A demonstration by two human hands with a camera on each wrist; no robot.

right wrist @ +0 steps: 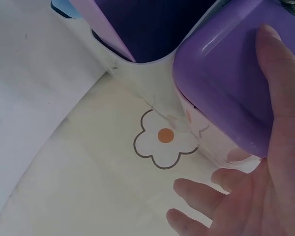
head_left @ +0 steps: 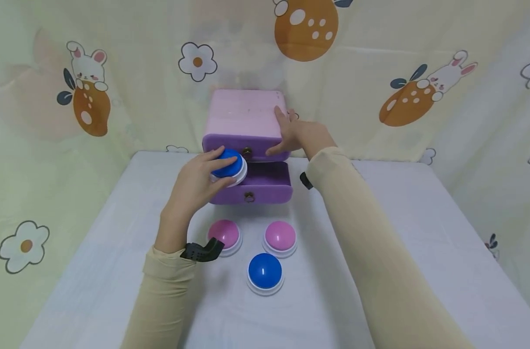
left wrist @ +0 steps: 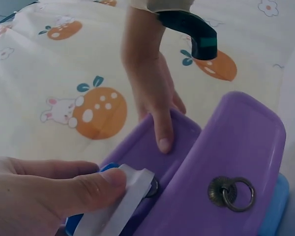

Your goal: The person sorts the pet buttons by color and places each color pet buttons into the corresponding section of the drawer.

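My left hand grips a blue push button with a white round base, thumb and fingers at its edges. It is tilted over the left part of the open lower drawer of a small pink and purple drawer box. In the left wrist view, the white base shows beside the thumb. My right hand is at the box's right side, its thumb against the purple upper drawer front. Its other fingers are spread apart beside the box. The upper drawer is closed.
On the white-covered table stand two pink push buttons, one left and one right. Nearer to me is another blue push button. A patterned curtain hangs close behind the box.
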